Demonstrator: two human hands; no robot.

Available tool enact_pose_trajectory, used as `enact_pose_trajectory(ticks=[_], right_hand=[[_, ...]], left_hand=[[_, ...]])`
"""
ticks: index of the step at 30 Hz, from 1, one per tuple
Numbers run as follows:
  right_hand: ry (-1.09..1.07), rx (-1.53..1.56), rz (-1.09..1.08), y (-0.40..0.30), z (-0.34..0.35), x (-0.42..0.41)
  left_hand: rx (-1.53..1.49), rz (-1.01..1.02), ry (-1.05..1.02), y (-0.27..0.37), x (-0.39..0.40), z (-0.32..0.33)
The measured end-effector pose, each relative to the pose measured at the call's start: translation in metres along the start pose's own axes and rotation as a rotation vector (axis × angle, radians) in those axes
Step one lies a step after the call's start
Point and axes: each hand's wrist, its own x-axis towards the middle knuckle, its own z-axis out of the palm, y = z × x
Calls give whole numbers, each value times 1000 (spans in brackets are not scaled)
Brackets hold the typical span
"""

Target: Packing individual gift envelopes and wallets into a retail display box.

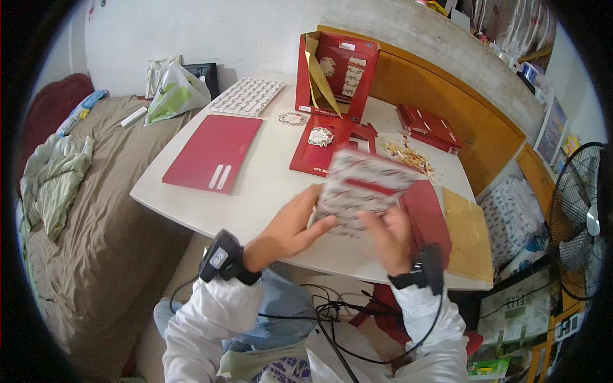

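A stack of patterned white paper wallets [366, 191] with a red stripe, blurred, is held between my left hand [299, 225] and my right hand [390, 234] above the white table. Beyond it lies a red card sleeve [299, 153] bearing a round floral tag. Behind that stands an open red display box [371, 86] with a yellow inner flap. To the left are a flat red card sheet [210, 148] with two white slots, a patterned white sheet [246, 97] and a loose floral tag [292, 118]. Red sheets [426, 220] lie beside my right hand.
A yellow-brown sheet [467, 234] lies at the table's right edge. Red packs [428, 128] and small gold scraps [407, 155] are at the back right. A bed [129, 191] stands left, a fan [579, 220] right. Black cables [330, 311] from the wrist devices hang over the lap.
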Motion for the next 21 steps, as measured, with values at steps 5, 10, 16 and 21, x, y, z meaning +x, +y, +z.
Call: enact_pose_trajectory(ticks=[5, 10, 16, 21], right_hand=[[360, -84, -235, -60, -53, -2], [542, -157, -372, -83, -89, -5], [613, -79, -351, -79, -105, -17], [621, 1, -319, -74, -89, -11]], left_hand=[[763, 159, -25, -40, 57, 1], [938, -61, -225, -46, 80, 9], [1077, -134, -233, -18, 64, -2], [1171, -195, -35, -22, 86, 8]])
